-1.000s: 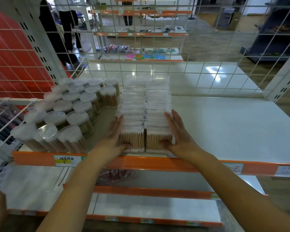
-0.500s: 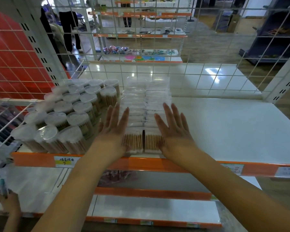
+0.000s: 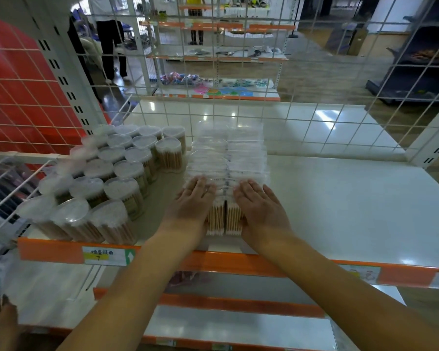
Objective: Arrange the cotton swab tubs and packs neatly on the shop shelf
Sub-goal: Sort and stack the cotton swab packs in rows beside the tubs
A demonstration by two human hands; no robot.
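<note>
Head view: both flat hands (image 3: pixel 195 201) atop packs (image 3: pixel 227 158), bare shelf (image 3: pixel 352 206) rightward.

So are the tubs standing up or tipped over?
Standing up. The tubs sit on the shelf, lids on top, swabs upright inside.

Both bare forearms reach forward and slightly inward from the bottom of the view. The left hand (image 3: pixel 192 201) lies palm down with its fingers (image 3: pixel 200 184) straight and close together, pointing away from the body. The right hand (image 3: pixel 260 205) mirrors it, palm down, fingers (image 3: pixel 249 190) extended and flat. The two hands sit near each other, apart, wrists level.
</note>
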